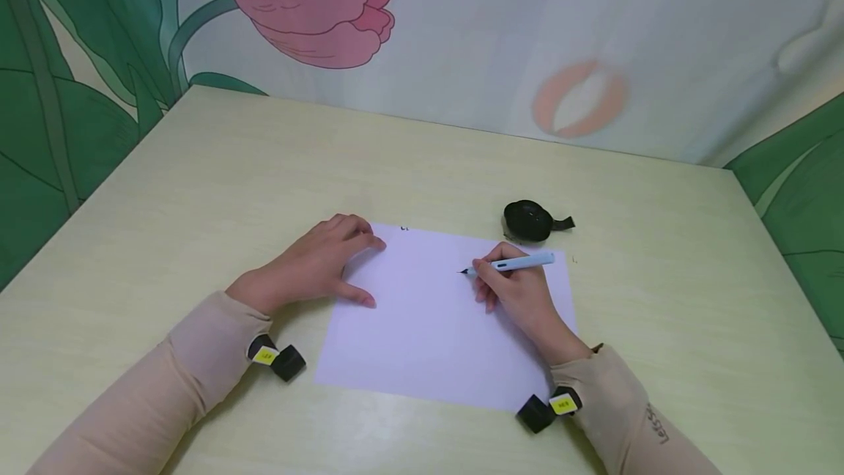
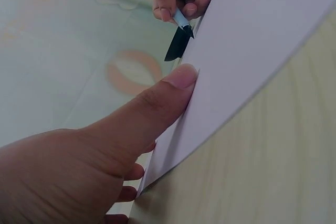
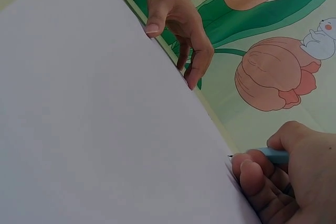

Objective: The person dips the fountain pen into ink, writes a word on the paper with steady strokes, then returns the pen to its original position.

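Observation:
A white sheet of paper (image 1: 409, 336) lies on the table. My left hand (image 1: 313, 262) rests at its upper left edge, thumb and fingers spread; in the left wrist view the thumb (image 2: 181, 77) presses on the sheet. My right hand (image 1: 521, 295) pinches a light blue fountain pen (image 1: 527, 262) over the upper right part of the paper. Its dark nib (image 1: 467, 270) points left, close over the sheet. In the right wrist view the fingers hide much of the pen (image 3: 273, 155). Small dark marks (image 1: 404, 229) show at the paper's top edge.
A small round black container (image 1: 527, 221) with a short tab stands just behind the paper's upper right corner. The pale wooden table (image 1: 165, 189) reaches back to a curtain (image 1: 461, 35) printed with flowers. Black wrist cameras sit on both sleeves.

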Motion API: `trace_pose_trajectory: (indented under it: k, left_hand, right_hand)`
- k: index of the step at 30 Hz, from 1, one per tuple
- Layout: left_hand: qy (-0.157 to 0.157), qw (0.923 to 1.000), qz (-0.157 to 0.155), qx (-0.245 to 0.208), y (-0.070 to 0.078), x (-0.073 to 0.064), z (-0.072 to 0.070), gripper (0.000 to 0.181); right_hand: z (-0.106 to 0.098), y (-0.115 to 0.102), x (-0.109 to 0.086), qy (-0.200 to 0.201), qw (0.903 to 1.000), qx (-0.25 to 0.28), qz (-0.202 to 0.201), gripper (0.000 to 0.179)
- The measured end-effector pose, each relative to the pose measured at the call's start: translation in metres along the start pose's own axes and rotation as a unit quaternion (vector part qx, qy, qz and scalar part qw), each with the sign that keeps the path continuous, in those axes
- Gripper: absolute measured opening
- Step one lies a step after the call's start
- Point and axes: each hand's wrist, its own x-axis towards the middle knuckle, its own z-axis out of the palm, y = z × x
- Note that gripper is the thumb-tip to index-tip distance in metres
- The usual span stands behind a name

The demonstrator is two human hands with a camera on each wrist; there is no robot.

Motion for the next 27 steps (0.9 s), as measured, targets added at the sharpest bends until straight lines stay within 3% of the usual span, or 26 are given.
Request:
trace_pose_trajectory:
  k: [27]
  left_hand:
    - [-0.005, 1.0, -0.008, 0.002, 0.0033, -0.0001, -0.0023, 0.077]
  right_hand:
    - [-0.0013, 0.0017, -0.0002, 0.032, 0.9993, -0.005, 0.019, 0.016]
